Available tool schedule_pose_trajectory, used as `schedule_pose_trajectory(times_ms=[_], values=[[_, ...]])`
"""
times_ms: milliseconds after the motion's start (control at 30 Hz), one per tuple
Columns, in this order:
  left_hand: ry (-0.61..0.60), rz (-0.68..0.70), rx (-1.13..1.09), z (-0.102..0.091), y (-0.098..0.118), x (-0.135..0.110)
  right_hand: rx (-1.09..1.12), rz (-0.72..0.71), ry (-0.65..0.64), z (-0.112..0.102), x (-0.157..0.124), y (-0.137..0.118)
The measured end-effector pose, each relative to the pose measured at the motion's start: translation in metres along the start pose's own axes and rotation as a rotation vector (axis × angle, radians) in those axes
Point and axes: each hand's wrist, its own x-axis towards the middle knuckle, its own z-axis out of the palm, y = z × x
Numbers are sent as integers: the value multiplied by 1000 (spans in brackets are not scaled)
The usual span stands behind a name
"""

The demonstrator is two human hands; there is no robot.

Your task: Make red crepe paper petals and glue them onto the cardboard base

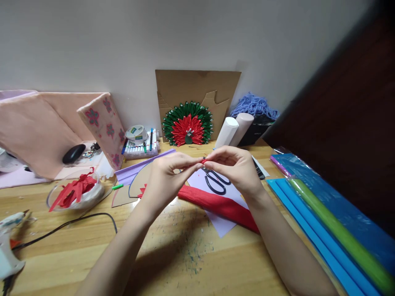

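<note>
My left hand and my right hand meet fingertip to fingertip above the table. Between their pinched fingers shows a small bit of red crepe paper, mostly covered by the fingers. Black-handled scissors lie just below the right hand on a lilac sheet. A long roll of red crepe paper runs under both hands toward the right forearm. Left of my left wrist, red pointed pieces sit on a cut cardboard shape with a blue outline, partly hidden by the arm.
A glue gun with a black cord is at the left edge. A clear bowl holds red strips. Behind stands cardboard with a green-and-red paper peacock. Markers, white rolls and blue and green rolls surround the table.
</note>
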Motion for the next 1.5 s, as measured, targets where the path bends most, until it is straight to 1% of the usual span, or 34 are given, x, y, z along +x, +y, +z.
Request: schedule_pose_trajectory(times_ms=[167,267,400,600,667,733,833,967,1133,1267,1400,1500], values=[[-18,137,95,0,-3,-2,12,29,20,0,0,-1],[-9,176,130,0,-3,-3,20,27,18,-1,0,-1],[-3,167,142,0,-5,-3,-36,-8,18,-1,-1,0],[12,148,103,0,-3,-2,-218,-169,18,-4,-2,-1],[14,141,87,1,-3,-2,-244,-215,5,-5,-2,-3],[16,133,71,1,-2,-1,-254,-231,1,-5,-3,-6],[15,117,57,2,-1,-1,-245,-198,5,-5,-4,-8],[14,82,30,2,0,-1,-180,-151,15,-5,-4,-8],[25,-37,-81,3,0,0,-80,-105,23,-3,-3,-8],[42,-105,-165,5,-1,0,-24,-55,48,0,-4,-8],[62,-155,-231,7,-2,1,-29,-10,90,2,-5,-8],[96,-186,-260,9,-2,1,-67,-26,119,5,-5,-7]])
